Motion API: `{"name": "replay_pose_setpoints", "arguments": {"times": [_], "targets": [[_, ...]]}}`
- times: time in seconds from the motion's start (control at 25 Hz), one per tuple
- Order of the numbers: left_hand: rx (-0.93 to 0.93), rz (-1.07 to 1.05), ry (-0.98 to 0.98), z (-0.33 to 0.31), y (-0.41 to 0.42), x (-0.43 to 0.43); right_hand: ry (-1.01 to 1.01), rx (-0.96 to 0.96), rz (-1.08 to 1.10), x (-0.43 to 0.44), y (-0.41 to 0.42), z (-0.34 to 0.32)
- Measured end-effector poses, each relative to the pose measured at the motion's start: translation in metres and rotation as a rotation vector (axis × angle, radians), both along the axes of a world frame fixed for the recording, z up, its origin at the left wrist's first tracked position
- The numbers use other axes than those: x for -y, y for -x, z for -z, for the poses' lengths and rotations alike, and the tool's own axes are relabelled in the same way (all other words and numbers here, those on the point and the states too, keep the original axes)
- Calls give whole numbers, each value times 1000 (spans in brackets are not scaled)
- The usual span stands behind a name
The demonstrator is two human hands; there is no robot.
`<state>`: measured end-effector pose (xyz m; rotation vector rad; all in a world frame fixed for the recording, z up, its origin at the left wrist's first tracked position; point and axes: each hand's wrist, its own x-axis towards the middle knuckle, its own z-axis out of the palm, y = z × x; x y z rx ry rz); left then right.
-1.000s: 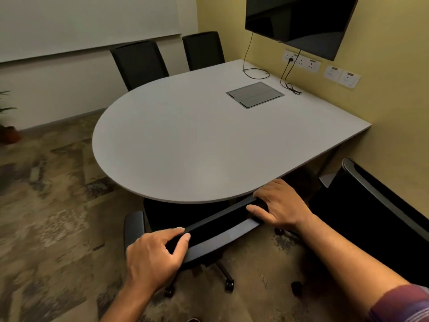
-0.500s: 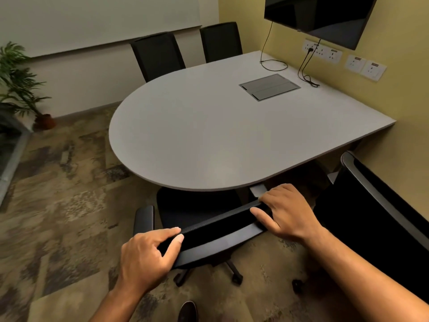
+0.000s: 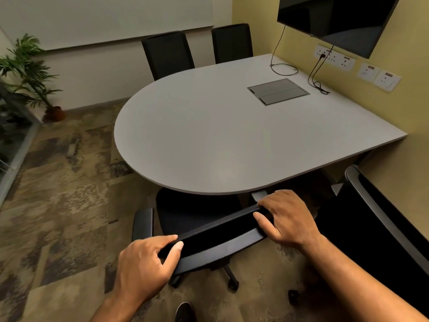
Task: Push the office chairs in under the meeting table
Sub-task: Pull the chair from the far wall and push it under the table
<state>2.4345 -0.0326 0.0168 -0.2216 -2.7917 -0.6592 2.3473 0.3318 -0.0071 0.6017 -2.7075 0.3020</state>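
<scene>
A grey meeting table (image 3: 220, 140) with a rounded near end fills the middle of the head view. A black office chair (image 3: 216, 238) stands at its near edge, seat partly under the tabletop. My left hand (image 3: 144, 263) grips the left end of the chair's backrest top. My right hand (image 3: 285, 217) grips the right end. A second black chair (image 3: 380, 219) stands at the right, clear of the table. Two more black chairs, one (image 3: 167, 54) beside the other (image 3: 232, 43), sit tucked at the far side.
A yellow wall with a screen (image 3: 334, 19) and sockets (image 3: 334, 58) runs along the table's right side; cables (image 3: 315, 82) lie on the tabletop. A potted plant (image 3: 32, 73) stands at far left. Patterned carpet (image 3: 62, 194) lies to the left. My shoe (image 3: 184, 311) shows below.
The view has shifted so table and chair sit further right and the plant shows more. The chair's seat shows a little more from under the table edge. Both hands keep their grip on the backrest.
</scene>
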Motion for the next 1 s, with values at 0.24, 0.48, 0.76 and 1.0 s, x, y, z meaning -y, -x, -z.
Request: {"name": "replay_pose_setpoints", "arguments": {"times": [0.24, 0.48, 0.76, 1.0], "targets": [[-89, -71, -77, -1, 39, -2, 10, 52, -43, 9, 62, -7], [-75, -60, -101, 2, 101, 35, 28, 61, 11, 38, 92, -8], [-20, 38, -88, 7, 137, 81, 34, 22, 83, 69, 97, 0], [-13, 91, -54, 3, 156, 113, 28, 24, 143, 100, 93, 3]]}}
